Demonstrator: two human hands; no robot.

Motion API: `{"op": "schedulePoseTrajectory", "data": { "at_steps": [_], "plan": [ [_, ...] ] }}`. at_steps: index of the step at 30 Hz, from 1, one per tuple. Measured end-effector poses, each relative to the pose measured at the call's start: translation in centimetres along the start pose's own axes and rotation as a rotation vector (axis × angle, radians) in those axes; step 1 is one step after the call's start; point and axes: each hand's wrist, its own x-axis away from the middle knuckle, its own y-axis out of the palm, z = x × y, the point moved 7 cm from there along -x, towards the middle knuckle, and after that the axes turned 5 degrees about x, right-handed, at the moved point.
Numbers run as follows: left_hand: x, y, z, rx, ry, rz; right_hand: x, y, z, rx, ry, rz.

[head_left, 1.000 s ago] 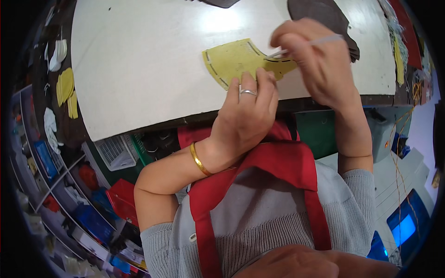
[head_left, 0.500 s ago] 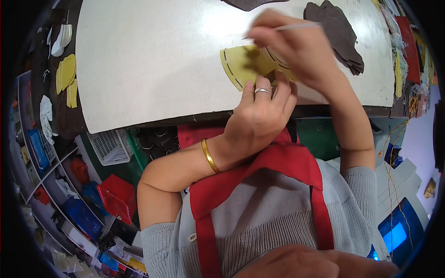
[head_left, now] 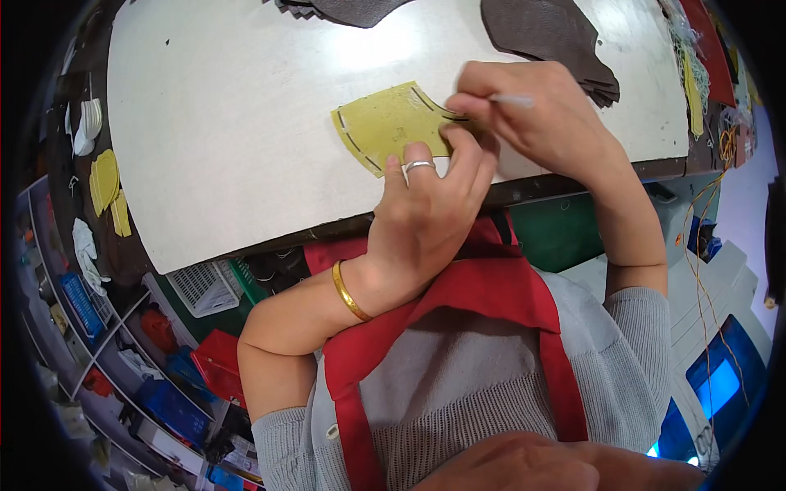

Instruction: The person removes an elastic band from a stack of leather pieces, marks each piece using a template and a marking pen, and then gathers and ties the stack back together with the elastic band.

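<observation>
Below the near edge of the pale, smooth-topped bench (head_left: 229,147) sit one white slatted plastic basket (head_left: 193,292) and one red plastic box (head_left: 219,364), contents unclear. On it, one yellow, curved, slotted flat template (head_left: 385,123) lies under the left hand's (head_left: 430,209) loosely spread fingers, while the right hand (head_left: 540,114) pinches one slim pale stick-shaped tool (head_left: 514,100) at the template's right end. Beyond lie two stacks of dark brown, leather-like pieces (head_left: 540,31).
</observation>
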Motion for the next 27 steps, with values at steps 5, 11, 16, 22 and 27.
{"op": "schedulePoseTrajectory", "data": {
  "at_steps": [5,11,16,22,27],
  "plan": [
    [-0.1,0.2,-0.1,-0.063,0.033,-0.013,4.4,-2.0,1.6,0.058,0.111,0.121],
    [-0.4,-0.1,-0.1,-0.118,0.034,0.050,4.7,-2.5,1.8,-0.087,0.346,0.041],
    [-0.5,-1.1,-1.2,0.034,0.012,0.114,2.2,-1.0,1.8,-0.237,0.369,0.100],
    [-3.1,-0.8,-4.0,0.194,0.128,0.266,3.3,-2.4,3.0,-0.217,0.446,0.078],
    [-5.6,1.5,-10.8,0.157,-0.150,0.162,7.7,-7.0,10.7,0.058,0.720,0.361]
  ]
}}
